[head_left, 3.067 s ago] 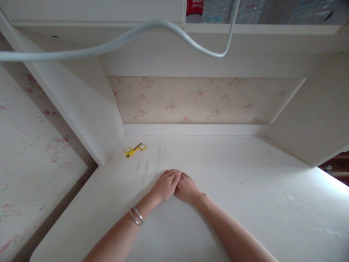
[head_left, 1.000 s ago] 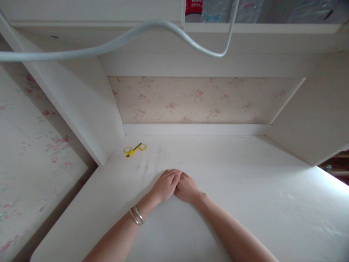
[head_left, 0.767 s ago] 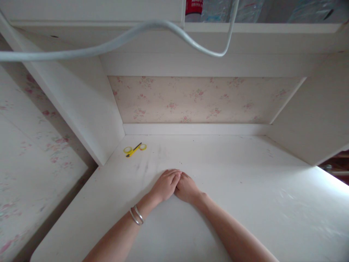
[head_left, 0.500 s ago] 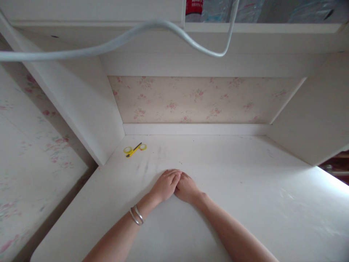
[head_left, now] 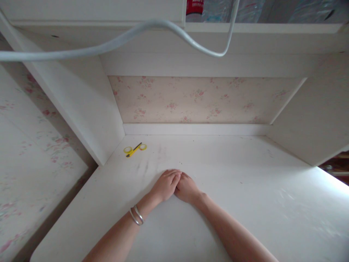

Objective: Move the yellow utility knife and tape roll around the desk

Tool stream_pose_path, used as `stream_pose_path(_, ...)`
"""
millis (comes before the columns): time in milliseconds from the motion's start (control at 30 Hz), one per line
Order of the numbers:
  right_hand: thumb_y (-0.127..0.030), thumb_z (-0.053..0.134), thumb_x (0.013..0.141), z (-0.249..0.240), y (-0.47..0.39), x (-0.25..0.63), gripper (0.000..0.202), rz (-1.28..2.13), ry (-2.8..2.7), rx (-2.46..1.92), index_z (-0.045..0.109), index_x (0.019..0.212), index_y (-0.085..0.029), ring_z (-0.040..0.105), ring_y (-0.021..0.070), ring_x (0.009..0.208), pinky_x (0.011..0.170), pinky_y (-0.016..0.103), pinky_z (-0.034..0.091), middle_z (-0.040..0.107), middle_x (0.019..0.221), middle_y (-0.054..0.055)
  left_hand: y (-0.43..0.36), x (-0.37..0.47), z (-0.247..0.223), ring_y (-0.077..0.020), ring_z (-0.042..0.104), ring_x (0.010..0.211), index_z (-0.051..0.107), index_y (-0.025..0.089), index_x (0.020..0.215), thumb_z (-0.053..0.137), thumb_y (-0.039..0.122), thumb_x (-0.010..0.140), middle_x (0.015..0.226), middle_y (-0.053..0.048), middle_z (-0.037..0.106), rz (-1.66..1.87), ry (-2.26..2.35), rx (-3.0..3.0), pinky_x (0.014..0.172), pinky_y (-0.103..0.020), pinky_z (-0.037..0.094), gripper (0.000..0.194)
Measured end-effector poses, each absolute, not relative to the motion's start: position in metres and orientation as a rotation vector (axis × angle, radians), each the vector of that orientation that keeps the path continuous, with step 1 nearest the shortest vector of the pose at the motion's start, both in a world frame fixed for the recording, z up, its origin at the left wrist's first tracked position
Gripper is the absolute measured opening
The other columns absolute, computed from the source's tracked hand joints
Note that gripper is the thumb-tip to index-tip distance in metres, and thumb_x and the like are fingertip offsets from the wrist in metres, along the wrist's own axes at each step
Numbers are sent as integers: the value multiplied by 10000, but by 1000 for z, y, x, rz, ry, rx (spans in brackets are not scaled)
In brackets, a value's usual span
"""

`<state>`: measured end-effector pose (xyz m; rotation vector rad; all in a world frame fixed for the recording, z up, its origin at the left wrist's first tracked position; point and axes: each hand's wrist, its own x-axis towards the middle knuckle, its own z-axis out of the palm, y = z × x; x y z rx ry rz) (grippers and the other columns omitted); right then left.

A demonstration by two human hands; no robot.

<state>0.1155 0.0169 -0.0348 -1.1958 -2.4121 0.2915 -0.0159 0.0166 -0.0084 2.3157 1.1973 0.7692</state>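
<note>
My left hand (head_left: 165,185), with two silver bangles (head_left: 136,215) on its wrist, rests on the white desktop (head_left: 234,211). Its fingers are folded over the front of my right hand (head_left: 187,187). The two hands touch, and most of the right fingers are hidden beneath the left. Farther back and to the left, apart from both hands, lies a slim yellow and black utility knife (head_left: 132,151). It sits between two yellow rings that look like rolls of tape, one on the left (head_left: 127,150) and one on the right (head_left: 143,147).
A pale cable (head_left: 109,45) hangs across the upper view. Above the desk, an open shelf (head_left: 259,28) holds clear plastic items and a red-labelled one (head_left: 194,9). White side panels (head_left: 79,98) and a floral-papered back wall (head_left: 191,100) enclose the desk's rear.
</note>
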Motion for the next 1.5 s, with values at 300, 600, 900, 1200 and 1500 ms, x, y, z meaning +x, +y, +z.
stream_pose_path(300, -165, 468, 739, -35, 17, 115, 453, 269, -2434, -1194, 541, 1185, -137, 484, 187, 1130, 1024, 310, 286, 564, 1205, 100, 17, -17, -10, -123, 467, 1146, 567, 191, 1147, 182, 350, 948, 1193, -29, 580, 747, 1201, 2324, 1045, -306, 301, 462)
stream_pose_path(600, -171, 468, 739, -38, 18, 115, 441, 250, -2424, -1195, 556, 1169, -126, 500, 198, 1107, 1016, 311, 296, 583, 1173, 110, 18, -16, -11, -119, 472, 1142, 569, 184, 1146, 179, 342, 948, 1189, -29, 583, 751, 1204, 2337, 1041, -290, 301, 465)
stream_pose_path(900, -177, 471, 739, -40, 19, 116, 447, 249, -2421, -1179, 549, 1176, -120, 494, 201, 1110, 1019, 307, 291, 577, 1181, 111, 18, -16, -10, -118, 472, 1140, 570, 185, 1145, 176, 345, 949, 1186, -28, 586, 749, 1210, 2340, 1040, -290, 301, 468)
stream_pose_path(1200, -170, 474, 739, -38, 18, 116, 450, 276, -2415, -1183, 545, 1181, -132, 491, 198, 1120, 1016, 317, 296, 573, 1190, 108, 17, -16, -8, -120, 471, 1138, 572, 187, 1143, 176, 340, 948, 1181, -27, 589, 749, 1207, 2332, 1041, -298, 301, 467)
stream_pose_path(1500, -164, 476, 734, -37, 17, 116, 460, 268, -2423, -1194, 538, 1188, -133, 485, 196, 1129, 1015, 309, 300, 563, 1204, 105, 17, -16, -11, -121, 466, 1149, 566, 195, 1151, 172, 346, 947, 1196, -26, 580, 739, 1214, 2320, 1042, -304, 298, 468)
